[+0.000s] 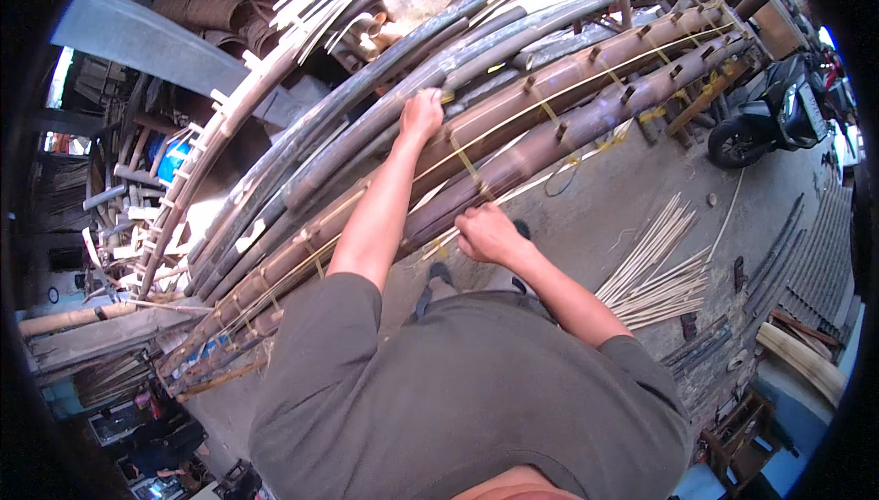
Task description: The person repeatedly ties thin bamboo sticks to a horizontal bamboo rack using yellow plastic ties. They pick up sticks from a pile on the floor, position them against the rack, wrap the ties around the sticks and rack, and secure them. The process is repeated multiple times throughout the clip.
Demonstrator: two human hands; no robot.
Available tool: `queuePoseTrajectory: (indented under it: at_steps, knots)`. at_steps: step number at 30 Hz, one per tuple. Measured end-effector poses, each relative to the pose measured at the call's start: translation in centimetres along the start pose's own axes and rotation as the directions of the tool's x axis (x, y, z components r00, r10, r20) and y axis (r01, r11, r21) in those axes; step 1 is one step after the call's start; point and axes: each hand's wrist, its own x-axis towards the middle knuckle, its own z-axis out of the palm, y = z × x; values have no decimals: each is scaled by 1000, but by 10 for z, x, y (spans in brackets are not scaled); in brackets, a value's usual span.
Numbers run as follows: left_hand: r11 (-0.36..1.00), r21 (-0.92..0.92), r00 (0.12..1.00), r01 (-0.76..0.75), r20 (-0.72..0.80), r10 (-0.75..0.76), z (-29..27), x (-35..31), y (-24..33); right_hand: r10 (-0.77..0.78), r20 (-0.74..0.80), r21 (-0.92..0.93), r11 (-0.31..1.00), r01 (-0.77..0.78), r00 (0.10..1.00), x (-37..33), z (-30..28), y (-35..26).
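Observation:
Two long brown bamboo poles lie side by side in front of me, slanting up to the right: a far pole [581, 81] and a near pole [526, 159]. Short pegs stick out of both, and yellow ties [467, 154] cross between them. A thin pale strip [513, 126] runs lengthwise along the far pole. Just beyond that pole, my left hand [421, 117] is closed around a small yellowish thing [447, 96], mostly hidden by the fingers. My right hand [492, 233] is closed beside the near pole's front side; whatever it grips is hidden.
More dark bamboo poles [366, 125] lie behind. Split bamboo sticks [655, 266] are spread on the floor to the right. A motorcycle [778, 120] stands at the far right, near dark rods [778, 253]. Stacked wood offcuts [137, 225] fill the left side.

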Motion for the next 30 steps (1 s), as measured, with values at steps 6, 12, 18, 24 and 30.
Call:
queuePoseTrajectory:
  at_steps: [6, 12, 18, 24, 30]
  knots:
    - [997, -35, 997, 67, -27, -68, -132, -111, 4, 236, 168, 815, 513, -270, 957, -6, 60, -80]
    - [992, -26, 975, 124, 190, -117, -113, -227, -58, 847, 188, 695, -473, 542, 498, 54, 72, -132]
    - [999, -38, 999, -33, -4, 33, -71, -223, -100, 208, -203, 835, 547, 59, 957, 188, -2, -148]
    - [977, -150, 981, 153, 144, -132, -109, -220, -58, 91, 134, 537, 830, -149, 987, 219, 17, -47]
    - [955, -179, 968, 237, 125, -217, -104, -220, -63, -256, 295, 642, 766, 7, 920, 71, -5, -106]
